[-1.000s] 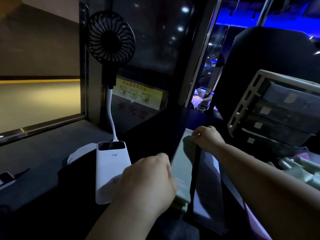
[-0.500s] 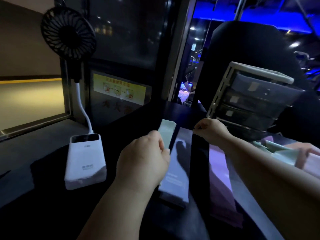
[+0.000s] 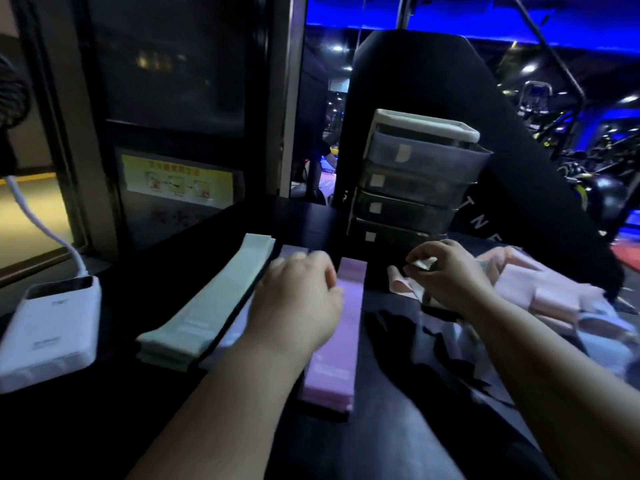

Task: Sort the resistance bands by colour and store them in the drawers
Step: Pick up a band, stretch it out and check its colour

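With our right hand [image 3: 450, 278] we are pinching a pale fabric resistance band [image 3: 424, 264] in curled fingertips, just before the grey plastic drawer tower [image 3: 415, 181]. Our left hand [image 3: 298, 299] is hovering loosely curled, holding nothing, between the mint-green band stack [image 3: 207, 306] and the pink band stack [image 3: 334, 368].

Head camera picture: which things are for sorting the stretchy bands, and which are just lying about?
For the job: flat green fabric band stack, pink fabric band stack, loose pink band heap, pale band pinched by right hand, grey plastic drawer tower.
Just lying about: white rectangular power bank, white cable, yellow paper sign.
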The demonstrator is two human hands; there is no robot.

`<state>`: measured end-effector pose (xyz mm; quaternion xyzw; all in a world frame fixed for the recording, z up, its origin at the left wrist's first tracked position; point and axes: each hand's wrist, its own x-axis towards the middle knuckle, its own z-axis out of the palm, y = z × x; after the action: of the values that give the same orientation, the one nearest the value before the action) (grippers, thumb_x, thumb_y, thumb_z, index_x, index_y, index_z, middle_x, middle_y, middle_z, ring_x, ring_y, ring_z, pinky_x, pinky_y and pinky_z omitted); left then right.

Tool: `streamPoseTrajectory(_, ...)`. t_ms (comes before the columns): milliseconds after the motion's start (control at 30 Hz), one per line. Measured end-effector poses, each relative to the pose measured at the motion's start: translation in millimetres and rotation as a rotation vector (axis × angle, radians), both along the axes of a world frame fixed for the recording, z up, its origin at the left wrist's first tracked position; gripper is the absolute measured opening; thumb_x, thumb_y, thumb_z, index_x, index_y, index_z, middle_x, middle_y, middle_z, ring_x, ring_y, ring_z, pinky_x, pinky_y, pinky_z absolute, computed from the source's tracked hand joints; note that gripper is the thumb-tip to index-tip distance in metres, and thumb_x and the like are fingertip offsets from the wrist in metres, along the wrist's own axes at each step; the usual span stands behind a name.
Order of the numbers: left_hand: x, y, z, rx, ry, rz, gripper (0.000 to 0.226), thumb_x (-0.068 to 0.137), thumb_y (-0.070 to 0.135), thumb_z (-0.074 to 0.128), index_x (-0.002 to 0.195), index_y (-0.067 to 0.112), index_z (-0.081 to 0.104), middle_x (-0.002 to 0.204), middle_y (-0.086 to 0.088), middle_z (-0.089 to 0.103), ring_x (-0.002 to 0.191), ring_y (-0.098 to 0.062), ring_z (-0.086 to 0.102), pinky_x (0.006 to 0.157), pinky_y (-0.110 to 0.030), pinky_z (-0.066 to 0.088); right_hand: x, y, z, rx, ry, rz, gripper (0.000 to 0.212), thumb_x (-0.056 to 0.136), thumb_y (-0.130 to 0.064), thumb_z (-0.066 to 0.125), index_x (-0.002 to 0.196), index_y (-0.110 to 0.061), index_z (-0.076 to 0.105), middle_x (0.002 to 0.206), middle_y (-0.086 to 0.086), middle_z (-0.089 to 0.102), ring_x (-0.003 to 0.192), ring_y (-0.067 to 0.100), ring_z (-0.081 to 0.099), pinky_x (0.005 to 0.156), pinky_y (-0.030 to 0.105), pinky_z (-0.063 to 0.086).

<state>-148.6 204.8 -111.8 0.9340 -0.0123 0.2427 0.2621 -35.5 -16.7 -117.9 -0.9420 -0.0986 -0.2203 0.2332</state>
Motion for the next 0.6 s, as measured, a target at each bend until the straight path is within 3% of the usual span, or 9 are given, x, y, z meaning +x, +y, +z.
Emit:
streamPoseTrajectory(200, 26, -98, 1, -0.014, 0.121, -0.242, 0.018, 0.09, 0.035, 0.058, 0.104, 0.024, 0.062, 0.113, -0.002, 0.062, 0.114, -0.026, 0.051, 0.091, -0.034, 0.046, -20, -65, -1, -0.053, -0.054, -0.164, 0.015, 0.083, -0.029, 0.072, 0.097, -0.027, 0.071, 0.104, -0.001, 0.054, 0.094, 0.023, 0.056, 0.075, 0.029, 0.042)
streamPoseTrajectory(333, 42, -157, 2, 0.067, 0.26, -0.305, 0.028, 0.09, 0.032, 0.058, 0.113, 0.017, 0.061, 0.118, -0.009, 0.06, 0.121, -0.032, 0.046, 0.108, -0.044, 0.034, -25, -101, -2, 0.065, -0.084, -0.284, 0.012, 0.084, -0.022, 0.07, 0.096, -0.023, 0.072, 0.104, 0.001, 0.056, 0.095, 0.024, 0.057, 0.077, 0.031, 0.044)
streamPoseTrajectory(467, 57, -196, 1, 0.062, 0.273, -0.287, 0.032, 0.088, 0.032, 0.057, 0.117, 0.019, 0.061, 0.118, -0.007, 0.061, 0.118, -0.027, 0.052, 0.091, -0.033, 0.028, -29, -127, -14, 0.137, -0.11, -0.358, 0.021, 0.082, -0.017, 0.069, 0.103, -0.02, 0.072, 0.11, 0.005, 0.058, 0.101, 0.027, 0.057, 0.082, 0.033, 0.044)
streamPoseTrajectory(600, 71, -214, -9, -0.045, 0.213, -0.294, 0.026, 0.09, 0.027, 0.055, 0.114, 0.019, 0.063, 0.119, -0.006, 0.06, 0.119, -0.028, 0.049, 0.097, -0.037, 0.042, -28, -144, -16, 0.162, -0.1, -0.456, 0.026, 0.081, -0.023, 0.068, 0.107, -0.024, 0.071, 0.112, 0.003, 0.058, 0.109, 0.028, 0.054, 0.09, 0.039, 0.047)
